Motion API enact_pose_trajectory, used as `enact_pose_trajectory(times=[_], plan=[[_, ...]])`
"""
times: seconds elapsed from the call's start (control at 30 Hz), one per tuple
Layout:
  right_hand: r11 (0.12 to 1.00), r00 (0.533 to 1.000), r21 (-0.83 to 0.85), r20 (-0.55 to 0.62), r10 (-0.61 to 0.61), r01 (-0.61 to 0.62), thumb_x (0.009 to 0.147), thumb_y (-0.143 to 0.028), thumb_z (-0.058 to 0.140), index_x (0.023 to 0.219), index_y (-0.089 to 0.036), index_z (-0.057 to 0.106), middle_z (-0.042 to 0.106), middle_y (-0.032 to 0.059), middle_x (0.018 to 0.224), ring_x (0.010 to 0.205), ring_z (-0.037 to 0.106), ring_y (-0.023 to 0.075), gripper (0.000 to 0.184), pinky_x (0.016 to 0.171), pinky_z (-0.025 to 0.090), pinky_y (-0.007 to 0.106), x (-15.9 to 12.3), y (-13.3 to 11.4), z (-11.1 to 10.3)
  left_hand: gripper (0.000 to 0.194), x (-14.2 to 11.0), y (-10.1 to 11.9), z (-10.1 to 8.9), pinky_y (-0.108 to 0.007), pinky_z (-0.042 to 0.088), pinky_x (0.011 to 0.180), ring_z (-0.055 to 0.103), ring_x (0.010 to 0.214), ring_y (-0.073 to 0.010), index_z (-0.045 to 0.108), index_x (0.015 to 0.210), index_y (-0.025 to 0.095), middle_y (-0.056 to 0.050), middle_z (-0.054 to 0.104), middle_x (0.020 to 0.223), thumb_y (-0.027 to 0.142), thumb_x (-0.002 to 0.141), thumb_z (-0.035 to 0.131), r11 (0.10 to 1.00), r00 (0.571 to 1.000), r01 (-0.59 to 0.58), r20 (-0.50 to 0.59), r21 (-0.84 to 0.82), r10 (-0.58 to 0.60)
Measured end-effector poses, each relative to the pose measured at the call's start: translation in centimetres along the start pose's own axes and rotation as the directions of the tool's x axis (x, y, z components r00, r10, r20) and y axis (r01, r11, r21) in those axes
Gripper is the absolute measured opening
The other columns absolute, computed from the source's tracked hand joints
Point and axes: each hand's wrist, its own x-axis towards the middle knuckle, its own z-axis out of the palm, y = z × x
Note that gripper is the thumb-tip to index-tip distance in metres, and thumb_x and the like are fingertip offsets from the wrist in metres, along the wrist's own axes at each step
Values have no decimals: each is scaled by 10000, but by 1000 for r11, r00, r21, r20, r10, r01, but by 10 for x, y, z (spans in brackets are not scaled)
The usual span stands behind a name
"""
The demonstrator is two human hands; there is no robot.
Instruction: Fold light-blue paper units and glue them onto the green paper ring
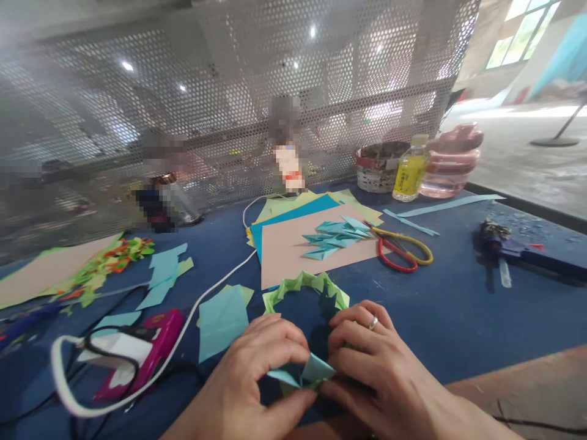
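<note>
Two hands with folded paper at the near edge of the table [440, 318].
The left hand [261, 373] and right hand [376, 360] seem to pinch the blue piece [316, 370].

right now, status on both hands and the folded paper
Left hand, right hand on blue folded paper; green paper ring beyond; scissors off ring.

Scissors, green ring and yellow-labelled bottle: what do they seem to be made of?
Scissors: smooth, slightly shiny red and yellow handles, probably plastic-coated; blade material unclear.
Green ring: matte paper, judging by its sharp folds.
Bottle: see-through and glossy around its label, likely plastic, though glass is possible.
</note>
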Motion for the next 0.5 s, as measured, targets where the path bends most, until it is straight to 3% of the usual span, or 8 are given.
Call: enact_pose_trajectory(times=[0.2, 0.37, 0.5], plan=[[1000, 1000, -26, -2, -10, 10, 939, -239, 627, 759, -197, 597, 638, -17, 837, 935, 557, 142, 187, 914, 367, 344, -2, 0, 2, 150, 3, 4, 3, -378, 461, 965, 664, 808, -148, 634, 749, 213, 22, 686, 805, 71, 784, 599, 1000, 999, -9, 35, 24, 8], [1000, 1000, -16, -31, -1, 1, 922, -231, 653, 753, -198, 587, 637, -26, 840, 949, 560, 142, 183, 934, 360, 343, 0, -1, 0, 162, 1, 2, 9, -381, 446, 988, 650, 783, -139, 607, 749, 217, 27, 665, 777, 70, 797, 563, 999, 997, -53, -61, -1, 53], [1000, 1000, -21, 12, 15, -15, 897, -218, 672, 824, -216, 618, 657, -35, 869, 942, 576, 131, 91, 927, 369, 322, 1, -4, -5, 167, 2, 2, 10, -370, 468, 975, 648, 784, -144, 604, 747, 208, 17, 670, 771, 50, 769, 558, 997, 996, -67, -63, 46, 70]])
